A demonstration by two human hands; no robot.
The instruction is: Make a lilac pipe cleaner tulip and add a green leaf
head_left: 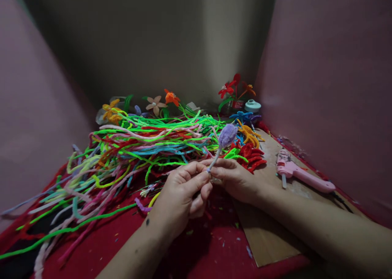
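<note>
A fuzzy lavender pipe-cleaner petal (228, 135) on a thin pale stem points up and to the right between my hands. My left hand (186, 189) is closed, its thumb and forefinger pinching the stem's lower end. From the right side, my right hand (231, 177) grips the same stem end, thumb and fingertips pressed close to the left ones. Its lower fingers are partly hidden behind the left hand. Just behind the petal lie red pipe-cleaner petals (251, 156) and bright green pieces (235, 154).
A big heap of coloured pipe cleaners (159, 138) spreads across the red cloth (101, 250) at left. On the right, a pink glue gun (306, 175) rests on a brown board (269, 234). Finished flowers (155, 105) stand along the back, near a pale blue round container (252, 105).
</note>
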